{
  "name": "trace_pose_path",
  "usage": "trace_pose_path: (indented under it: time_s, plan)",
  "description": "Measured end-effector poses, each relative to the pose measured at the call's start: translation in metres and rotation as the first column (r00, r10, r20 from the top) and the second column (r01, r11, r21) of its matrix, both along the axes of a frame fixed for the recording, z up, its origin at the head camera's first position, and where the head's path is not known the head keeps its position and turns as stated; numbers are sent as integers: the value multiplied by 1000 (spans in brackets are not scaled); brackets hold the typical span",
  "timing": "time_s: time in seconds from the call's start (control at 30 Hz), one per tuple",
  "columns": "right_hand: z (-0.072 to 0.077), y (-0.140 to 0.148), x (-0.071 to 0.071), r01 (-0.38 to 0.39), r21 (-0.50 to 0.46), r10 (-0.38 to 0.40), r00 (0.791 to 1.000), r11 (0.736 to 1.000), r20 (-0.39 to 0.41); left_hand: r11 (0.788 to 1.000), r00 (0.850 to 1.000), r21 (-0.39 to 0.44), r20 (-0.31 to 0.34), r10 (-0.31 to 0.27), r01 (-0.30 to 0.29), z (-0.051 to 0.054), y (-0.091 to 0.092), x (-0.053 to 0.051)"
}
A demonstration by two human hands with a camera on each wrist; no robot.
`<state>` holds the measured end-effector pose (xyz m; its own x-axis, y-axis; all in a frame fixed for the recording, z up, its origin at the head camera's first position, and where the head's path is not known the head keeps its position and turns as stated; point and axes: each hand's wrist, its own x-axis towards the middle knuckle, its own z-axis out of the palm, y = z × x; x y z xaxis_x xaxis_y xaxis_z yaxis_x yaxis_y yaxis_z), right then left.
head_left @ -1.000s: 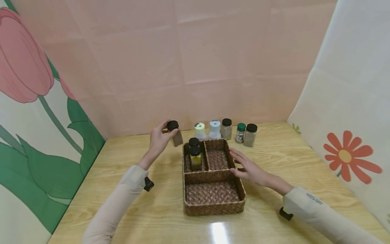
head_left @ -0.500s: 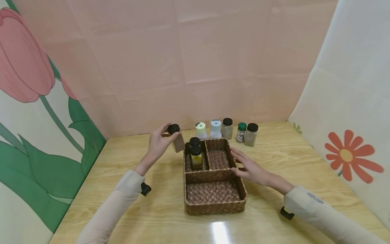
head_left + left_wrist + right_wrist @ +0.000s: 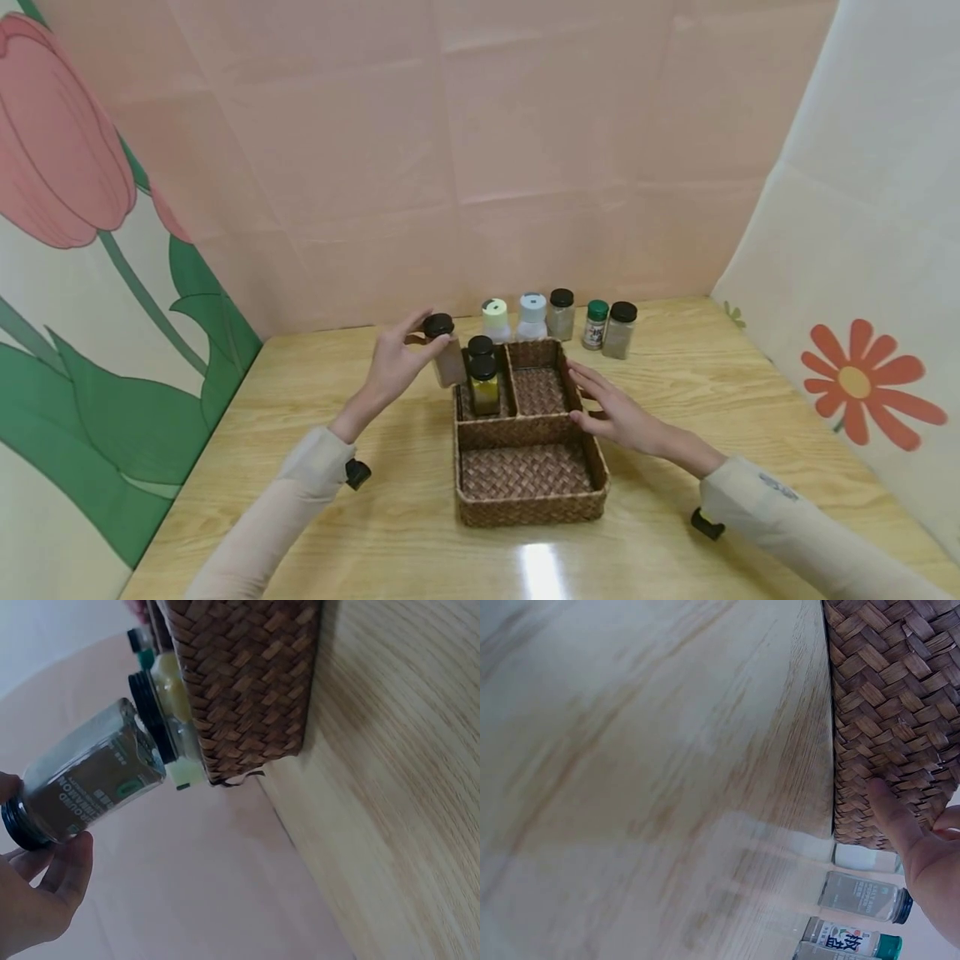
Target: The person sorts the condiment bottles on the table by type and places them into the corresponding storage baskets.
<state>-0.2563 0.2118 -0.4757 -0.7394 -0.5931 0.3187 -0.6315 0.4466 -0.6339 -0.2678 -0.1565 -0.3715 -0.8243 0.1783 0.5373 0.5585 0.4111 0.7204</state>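
My left hand [image 3: 397,362] holds a spice jar [image 3: 448,360] by its black lid, between thumb and fingers. Brown powder fills part of it, and its label reads ground cinnamon in the left wrist view, where the jar [image 3: 94,780] is tilted. It hangs above the back left rim of a woven basket [image 3: 532,510]. Two black-lidded jars stand in the basket's back left compartment; the front one [image 3: 485,393] has yellow contents. My right hand [image 3: 618,417] rests its fingers and thumb against the basket's right side; the right wrist view shows a digit pressed on the weave [image 3: 900,697].
Behind the basket stand a yellow-capped bottle [image 3: 495,319], a blue-capped bottle [image 3: 532,315] and a black-lidded jar [image 3: 561,317]. To their right are a green-capped shaker [image 3: 596,325] and another black-lidded jar [image 3: 619,332]. A pink cloth [image 3: 450,167] hangs at the table's back edge.
The left hand has carried the cinnamon jar rightward and toward the person, from the table left of the basket to its back left corner. The right hand stays at the basket's side.
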Motion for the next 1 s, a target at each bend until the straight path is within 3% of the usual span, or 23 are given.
trace_pose_path:
  time_s: [0.23, 0.63, 0.87, 1.0]
  plan:
    - [-1, 0, -1, -1, -4, 1, 1000, 1000, -5, 998, 998, 28, -16, -60, 61, -2, 1, 3]
    - [0, 1, 0, -2, -18, 2, 1000, 1000, 15, 994, 994, -18, -22, -104, 104, -4, 6, 12]
    - [-1, 0, 0, -8, -20, 8, 1000, 1000, 13, 987, 985, -24, -64, -160, 159, -6, 14, 15]
    - [-2, 0, 0, -7, -18, 8, 1000, 1000, 13, 984, 983, -31, -39, -178, 176, -8, 19, 17]
